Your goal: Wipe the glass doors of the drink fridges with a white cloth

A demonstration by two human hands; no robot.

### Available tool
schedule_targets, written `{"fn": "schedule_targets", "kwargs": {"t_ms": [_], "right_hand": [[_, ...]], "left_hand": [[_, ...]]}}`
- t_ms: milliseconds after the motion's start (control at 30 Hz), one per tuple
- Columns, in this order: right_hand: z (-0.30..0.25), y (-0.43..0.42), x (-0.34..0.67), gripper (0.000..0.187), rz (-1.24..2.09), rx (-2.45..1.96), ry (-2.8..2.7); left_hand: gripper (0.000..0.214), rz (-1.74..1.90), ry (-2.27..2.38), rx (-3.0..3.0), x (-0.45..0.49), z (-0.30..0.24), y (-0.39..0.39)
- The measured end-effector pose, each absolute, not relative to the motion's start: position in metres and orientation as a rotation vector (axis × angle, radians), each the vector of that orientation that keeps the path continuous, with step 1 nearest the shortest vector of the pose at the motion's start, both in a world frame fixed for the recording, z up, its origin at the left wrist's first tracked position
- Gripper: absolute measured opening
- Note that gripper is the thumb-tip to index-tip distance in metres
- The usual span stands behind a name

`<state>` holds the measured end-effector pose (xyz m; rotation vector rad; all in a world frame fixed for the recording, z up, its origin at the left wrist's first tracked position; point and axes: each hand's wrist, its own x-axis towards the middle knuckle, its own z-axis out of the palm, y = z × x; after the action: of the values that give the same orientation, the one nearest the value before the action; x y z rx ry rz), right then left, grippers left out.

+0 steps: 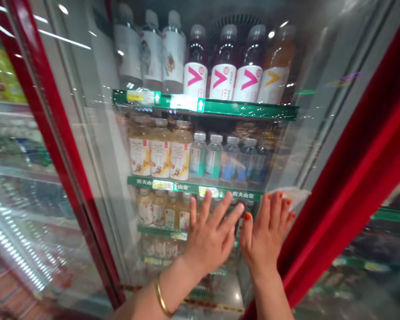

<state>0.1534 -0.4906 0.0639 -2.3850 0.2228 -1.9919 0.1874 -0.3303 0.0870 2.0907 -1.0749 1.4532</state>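
Low in mid-frame, the left hand [209, 240] is spread wide and seems to hold nothing. Just right, the flat right hand [264, 235] covers part of a thin white sheet [297, 195] by the red-framed glass door [340, 213]; work looks started, not finished.

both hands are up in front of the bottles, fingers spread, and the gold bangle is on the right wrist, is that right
Not quite: the head view shows the gold bangle on the left wrist, below the left hand, not on the right.
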Motion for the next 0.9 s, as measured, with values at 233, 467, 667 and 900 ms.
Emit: {"fn": "schedule_targets", "kwargs": {"t_ms": [233,467,667,900], "right_hand": [[0.006,-0.475,0.150,0.081,-1.936,-2.337,0.205],[0.075,-0.427,0.172,0.071,-1.922,-2.614,-0.430],[0.054,-0.461,0.154,0.074,-1.953,-2.541,-0.066],[0.083,-0.397,0.184,0.066,-1.900,-2.695,-0.503]], "left_hand": [[0.056,1.524,-1.005,2.210,0.196,0.045,-0.288],[0.083,1.540,-0.906,2.025,0.209,0.032,-0.265],[0.087,1.549,-0.629,2.072,0.231,0.034,-0.199],[0.081,1.482,-0.834,1.962,0.223,0.035,-0.203]]}}
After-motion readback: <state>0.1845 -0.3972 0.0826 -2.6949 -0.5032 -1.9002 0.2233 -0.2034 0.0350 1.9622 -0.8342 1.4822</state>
